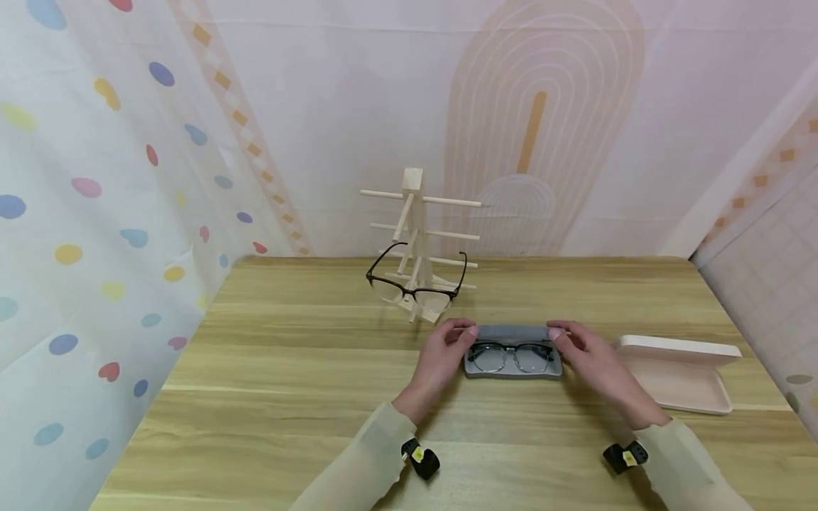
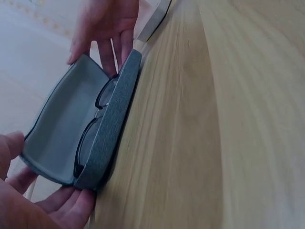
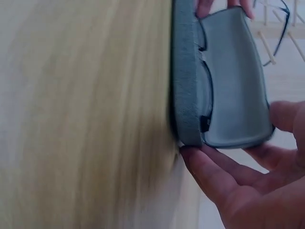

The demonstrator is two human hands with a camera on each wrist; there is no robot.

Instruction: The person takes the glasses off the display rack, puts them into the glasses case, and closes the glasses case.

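Note:
A grey glasses case [image 1: 513,375] lies on the table with its lid raised and the hinge at the back. Inside its base sits a folded pair of dark-browed glasses [image 1: 511,346]. My left hand [image 1: 441,355] holds the case's left end, its thumb at the lid's edge and fingers along the side. At the opposite end my right hand [image 1: 591,358] grips in the same way, thumb on the lid corner, as the right wrist view shows with the right fingers [image 3: 214,174] under the lid and beside the base. The lid's pale lining [image 2: 66,124] faces the left wrist view.
Behind the case stands a wooden peg rack [image 1: 418,234] with another pair of black-rimmed glasses [image 1: 411,292] hanging low on it. A pale pink case [image 1: 680,348] lies open to the right, near my right forearm. A patterned curtain [image 1: 358,106] hangs behind the table [image 1: 268,397].

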